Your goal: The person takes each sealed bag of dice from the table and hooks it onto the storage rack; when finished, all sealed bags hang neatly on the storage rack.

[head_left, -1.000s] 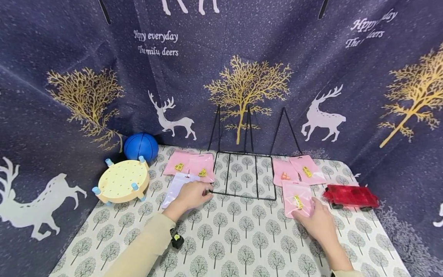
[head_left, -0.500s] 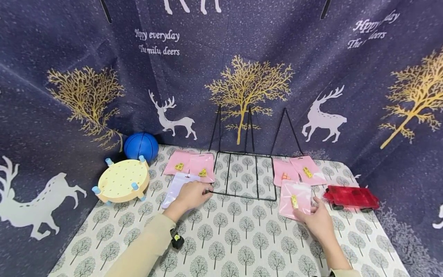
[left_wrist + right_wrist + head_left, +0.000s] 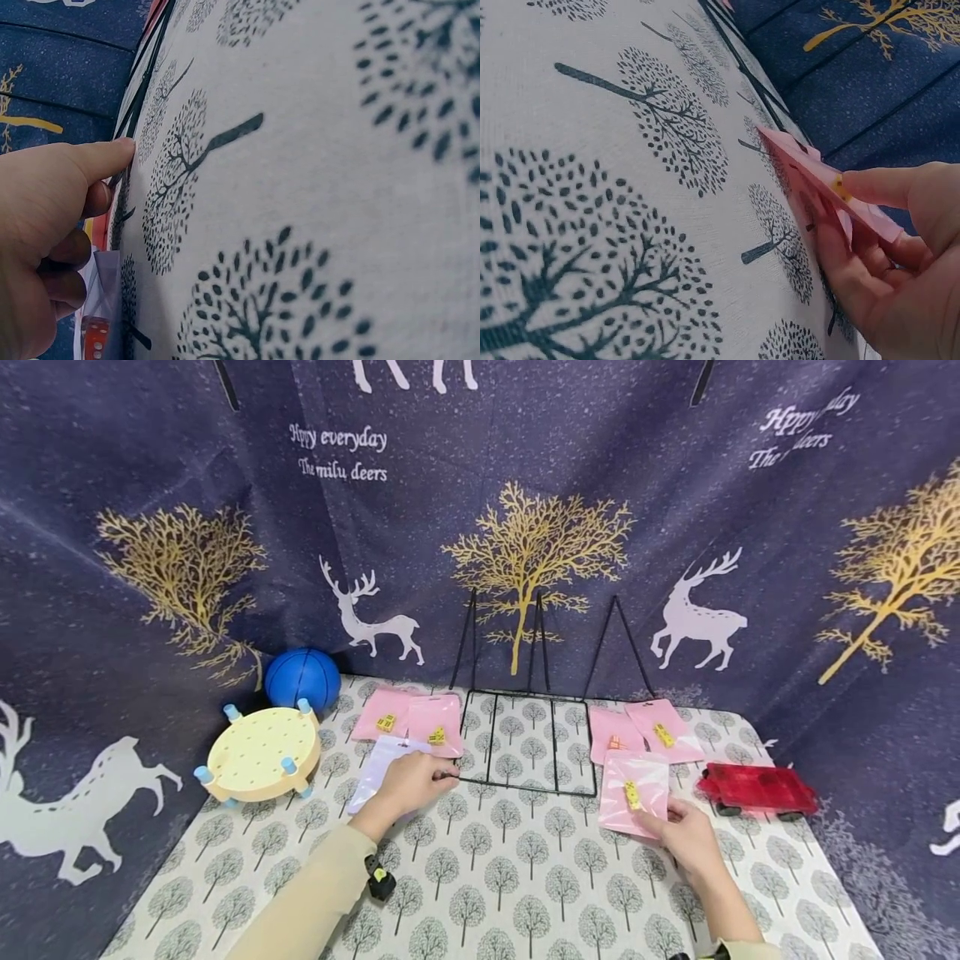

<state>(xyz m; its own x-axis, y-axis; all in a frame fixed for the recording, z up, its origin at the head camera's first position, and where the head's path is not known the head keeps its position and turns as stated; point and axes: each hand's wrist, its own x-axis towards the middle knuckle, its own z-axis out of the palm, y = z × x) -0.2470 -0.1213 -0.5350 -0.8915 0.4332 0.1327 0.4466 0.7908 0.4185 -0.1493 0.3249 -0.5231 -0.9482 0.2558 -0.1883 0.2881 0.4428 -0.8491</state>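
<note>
Drawn slightly to the person's left since a second ago, the held pink bag [image 3: 651, 783] now lies with its left edge just beside the near right corner of the black wire rack [image 3: 554, 743], and the right hand [image 3: 690, 839] has shifted along with it. That hand pinches the bag at its near right part, thumb on top and fingers underneath; yellow dice [image 3: 632, 793] show through the plastic. Seen from the right wrist, the bag is tilted; whether its far edge touches the patterned tablecloth [image 3: 525, 877], I cannot tell.

At the rack's near left corner, the left hand [image 3: 412, 781] pinches the black wire between thumb and forefinger, the same place as before. Partly beneath this hand lies a lilac bag [image 3: 371, 772], and the left wrist view shows a red die [image 3: 94, 339] in it.

Beyond the lilac bag, two pink bags with yellow dice overlap left of the rack. Two more lie to its right, one with orange dice. Farther right sits a red toy car [image 3: 761, 789].
</note>
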